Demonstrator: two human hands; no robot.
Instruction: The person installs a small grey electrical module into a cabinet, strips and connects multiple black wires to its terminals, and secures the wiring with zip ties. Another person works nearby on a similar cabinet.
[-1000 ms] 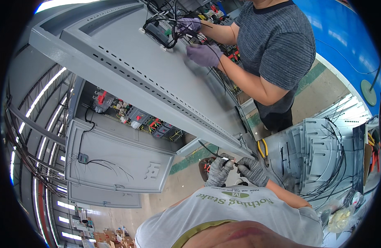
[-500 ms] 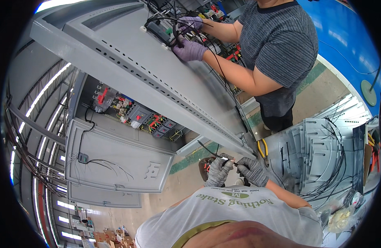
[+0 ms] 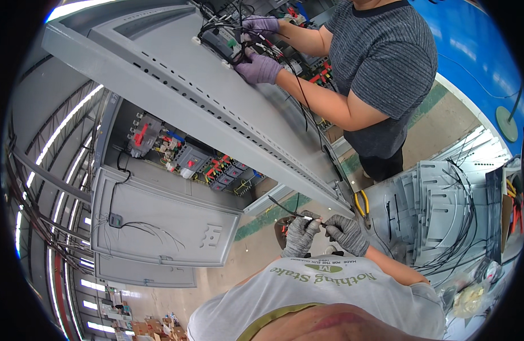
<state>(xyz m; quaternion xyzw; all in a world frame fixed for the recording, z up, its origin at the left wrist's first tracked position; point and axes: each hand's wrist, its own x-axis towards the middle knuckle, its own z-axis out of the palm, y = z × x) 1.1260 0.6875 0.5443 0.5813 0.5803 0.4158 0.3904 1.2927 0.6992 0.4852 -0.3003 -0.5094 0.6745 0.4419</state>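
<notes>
In front of my chest, a thin black cable (image 3: 282,207) runs between my two grey-gloved hands, its free end rising to the upper left. My left hand (image 3: 299,236) is closed on the cable, next to a small white sleeve (image 3: 308,217) on it. My right hand (image 3: 348,235) pinches the cable's other part, a short gap away from the left fingertips. Its tip there is mostly hidden by the fingers. A pair of yellow-handled pliers (image 3: 361,203) lies just beyond my right hand, near the corner of the grey cabinet door (image 3: 262,122).
Across the door, a co-worker's purple-gloved hands (image 3: 259,69) handle black wires at a device. An open cabinet with breakers (image 3: 191,159) stands at left, its door panel (image 3: 159,216) swung out. Stacked grey metal plates (image 3: 438,210) with loose black wires lie at right.
My hands stay nearly in place; the cable's free end has tipped slightly lower and to the left. The co-worker's hands have shifted slightly among the wires.
</notes>
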